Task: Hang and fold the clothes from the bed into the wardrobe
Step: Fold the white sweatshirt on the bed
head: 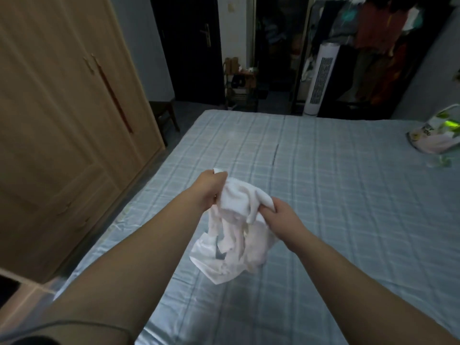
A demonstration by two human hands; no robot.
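A pale blue checked bed (pixel 323 195) fills the room's middle, with a light wooden wardrobe (pixel 62 120) at nine o'clock. Centrally above the bed, the left hand (pixel 209 190) and right hand (pixel 281 217) each grip a crumpled white garment (pixel 236 232).

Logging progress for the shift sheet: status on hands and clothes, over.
Both gripping: left hand and right hand on the white garment. Garment bunched, unfolded, hanging over the bed. In the way: closed wardrobe doors; bag far right.
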